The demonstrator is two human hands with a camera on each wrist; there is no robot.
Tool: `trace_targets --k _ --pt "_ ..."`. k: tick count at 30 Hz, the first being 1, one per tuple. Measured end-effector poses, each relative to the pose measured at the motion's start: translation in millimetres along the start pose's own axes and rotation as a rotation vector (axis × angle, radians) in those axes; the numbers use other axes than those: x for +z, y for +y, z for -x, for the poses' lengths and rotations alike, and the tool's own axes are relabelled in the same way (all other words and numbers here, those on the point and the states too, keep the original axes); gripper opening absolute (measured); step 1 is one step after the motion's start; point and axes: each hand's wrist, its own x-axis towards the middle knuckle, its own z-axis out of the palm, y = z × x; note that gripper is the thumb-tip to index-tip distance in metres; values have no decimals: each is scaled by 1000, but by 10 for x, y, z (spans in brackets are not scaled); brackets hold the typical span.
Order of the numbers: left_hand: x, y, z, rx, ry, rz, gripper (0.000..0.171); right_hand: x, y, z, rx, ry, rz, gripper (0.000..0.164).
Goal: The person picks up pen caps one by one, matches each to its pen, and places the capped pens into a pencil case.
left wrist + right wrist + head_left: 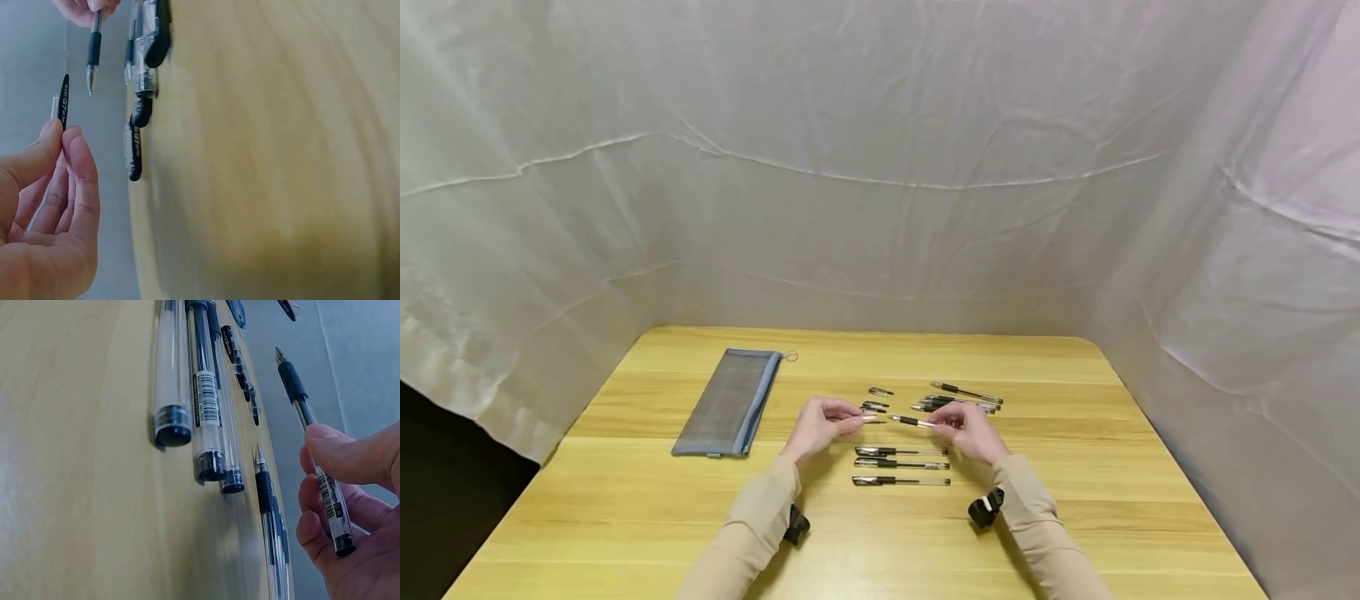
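Observation:
Between the thumb and fingertips of my left hand (822,423) is a black-clipped pen cap (64,103), raised above the table in the left wrist view. My right hand (968,427) holds an uncapped gel pen (292,382) by its clear barrel, its tip pointing toward the cap. A small gap separates tip and cap. Three capped pens (901,463) lie in parallel nearer to me, below both hands. Loose caps (880,391) lie just beyond my left fingers. Several uncapped pens (967,392) are grouped beyond my right hand, which partly hides them.
A grey mesh zip pouch (721,404) with blue edging lies flat to the left of my left hand. The wooden table (1075,533) is bordered by pale hanging cloth (880,242) at the back and sides.

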Motion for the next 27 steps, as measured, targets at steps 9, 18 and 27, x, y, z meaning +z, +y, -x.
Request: trace_targets --k 9,18,27 --pt "34 -39 -4 -22 -3 75 20 -32 20 28 -35 -15 7 15" --pt "68 -25 -2 -2 -23 20 19 -26 7 37 -89 -42 2 15" --pt "104 -27 -7 -1 -46 14 21 -8 12 38 -116 -47 -7 14"
